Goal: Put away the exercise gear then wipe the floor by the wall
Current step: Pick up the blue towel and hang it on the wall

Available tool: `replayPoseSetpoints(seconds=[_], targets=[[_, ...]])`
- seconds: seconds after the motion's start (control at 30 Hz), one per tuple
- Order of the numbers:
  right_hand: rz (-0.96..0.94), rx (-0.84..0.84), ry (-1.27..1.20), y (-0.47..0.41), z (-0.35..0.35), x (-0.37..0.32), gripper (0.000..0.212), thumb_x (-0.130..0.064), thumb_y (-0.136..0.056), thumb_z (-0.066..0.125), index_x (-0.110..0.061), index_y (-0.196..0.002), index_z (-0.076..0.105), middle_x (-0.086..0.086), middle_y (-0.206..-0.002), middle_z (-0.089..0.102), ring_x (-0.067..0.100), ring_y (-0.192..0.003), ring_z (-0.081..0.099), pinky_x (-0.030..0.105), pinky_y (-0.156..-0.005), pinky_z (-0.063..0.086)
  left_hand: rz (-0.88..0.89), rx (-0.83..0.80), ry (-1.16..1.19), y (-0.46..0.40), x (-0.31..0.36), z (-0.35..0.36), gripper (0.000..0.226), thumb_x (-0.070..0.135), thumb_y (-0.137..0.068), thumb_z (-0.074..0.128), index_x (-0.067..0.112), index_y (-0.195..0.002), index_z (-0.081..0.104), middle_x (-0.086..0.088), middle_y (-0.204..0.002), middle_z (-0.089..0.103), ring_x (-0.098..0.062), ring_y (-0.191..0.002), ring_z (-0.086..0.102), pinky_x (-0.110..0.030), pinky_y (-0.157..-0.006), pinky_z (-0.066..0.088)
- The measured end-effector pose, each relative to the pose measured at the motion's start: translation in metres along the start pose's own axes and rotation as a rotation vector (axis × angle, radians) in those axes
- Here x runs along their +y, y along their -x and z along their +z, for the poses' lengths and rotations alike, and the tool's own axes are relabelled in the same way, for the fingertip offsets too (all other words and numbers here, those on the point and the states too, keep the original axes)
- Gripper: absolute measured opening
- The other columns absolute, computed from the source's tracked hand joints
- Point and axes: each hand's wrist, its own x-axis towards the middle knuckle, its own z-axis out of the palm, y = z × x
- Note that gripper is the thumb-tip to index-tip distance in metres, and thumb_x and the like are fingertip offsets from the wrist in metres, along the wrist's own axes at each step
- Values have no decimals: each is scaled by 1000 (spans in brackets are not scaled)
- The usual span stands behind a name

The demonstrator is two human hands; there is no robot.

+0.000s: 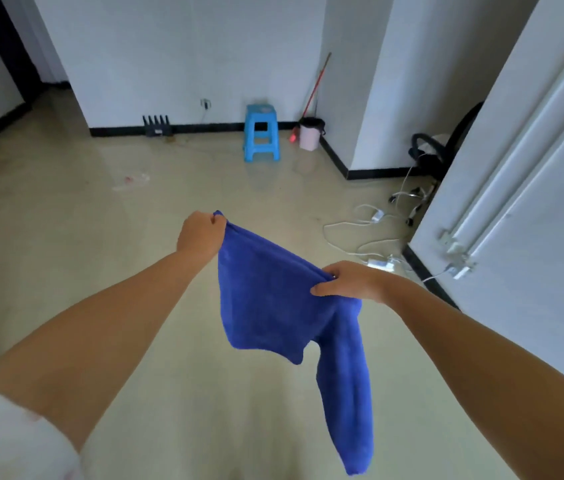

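Head view: we hold the cloth [273, 299] up in the air over the floor [100, 237], well short of the wall [187, 57]
Left hand [201, 235]: pinched on the cloth's far top corner
Right hand [346, 280]: clamped on the near top edge, a long tail hanging below it
Gear: none that we can pick out here
Risk, tail: we think it may drag or catch underfoot as we walk
Risk, cables [370, 233]: loose on the floor at right; we could trip or snag the cloth
Risk, stool [261, 131]: it stands against the wall and may block our wiping
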Motion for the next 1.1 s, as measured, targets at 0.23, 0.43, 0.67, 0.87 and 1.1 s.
replayPoseSetpoints(seconds=[0.23, 0.43, 0.67, 0.87, 1.1], targets=[[265, -33, 216, 76, 1, 10, 21, -39, -83, 62, -20, -92, 59, -3, -85, 62, 21, -82, 62, 24, -64, 44, -16, -217, -104, 7, 20, 22, 40, 19, -98, 32, -6, -107, 61, -22, -103, 59, -39, -95, 55, -37, -79, 40], [215, 447, 361, 140, 14, 4, 10, -19, -87, 53, -12, -90, 60, 1, -88, 55, 18, -86, 48, 27, -72, 34, 723, -774, -153, 112, 89, 44, 63, 17, -88, 55, 17, -146, 30, -5, -147, 34, -22, -136, 35, -36, -109, 32], [508, 629, 258, 275, 46, 19, 16, -25, -87, 54, -20, -100, 62, -6, -87, 53, 17, -86, 48, 30, -74, 41, 1076, -1066, -8, 248, 177, 52, 23, 18, -88, 54, 15, -67, 43, 3, -66, 45, -12, -61, 41, -22, -55, 27], [765, 602, -384, 429, 115, 49, 22, -26, -83, 60, -16, -103, 62, 2, -96, 67, 18, -81, 66, 25, -71, 52, 1276, -1231, 93, 378, 228, 50, 32, 7, -82, 49, 17, -58, 31, 3, -58, 35, -15, -55, 30, -25, -53, 25], [982, 867, -526, 614, 245, 64, 29, -13, -77, 41, -5, -98, 59, 7, -89, 60, 22, -79, 52, 37, -73, 45, 1526, -1370, 152, 591, 255, 46, 31, 10, -82, 50, 17, -57, 31, 4, -58, 39, -15, -58, 33, -27, -55, 27]])
